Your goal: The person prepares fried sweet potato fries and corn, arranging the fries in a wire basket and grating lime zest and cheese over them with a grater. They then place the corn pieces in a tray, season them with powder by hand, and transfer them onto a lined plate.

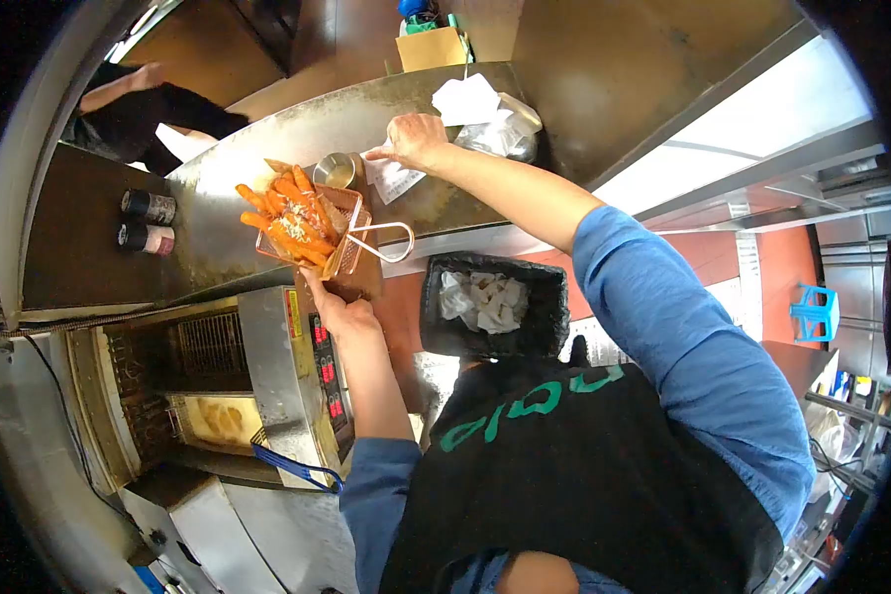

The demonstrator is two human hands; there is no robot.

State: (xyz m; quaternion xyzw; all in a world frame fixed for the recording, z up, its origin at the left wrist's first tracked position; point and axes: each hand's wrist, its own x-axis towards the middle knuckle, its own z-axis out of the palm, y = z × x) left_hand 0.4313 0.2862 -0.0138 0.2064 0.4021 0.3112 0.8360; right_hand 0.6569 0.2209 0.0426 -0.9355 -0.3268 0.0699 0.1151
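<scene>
My left hand [345, 315] grips the near edge of a brown serving board [368, 280], its fingertips partly hidden. On the board is a copper-coloured wire basket [350, 259] with a white loop handle. Orange-brown fried strips [292, 213] with pale shreds on top fill its brown paper lining. A small metal sauce cup [336, 170] stands just beyond the basket. My right hand [416, 139] is closed, thumb and finger at a printed paper slip [394, 180] lying beside the cup. Whether it lifts the slip or presses it down is unclear.
A fryer [267, 346] with red digital displays is at left, a blue-handled basket [297, 467] over it. Two dark jars [148, 207] stand on the counter. Below lies a black-lined bin [493, 346]. White paper [465, 99] covers a wrapped bundle. Another person [153, 109] is at upper left.
</scene>
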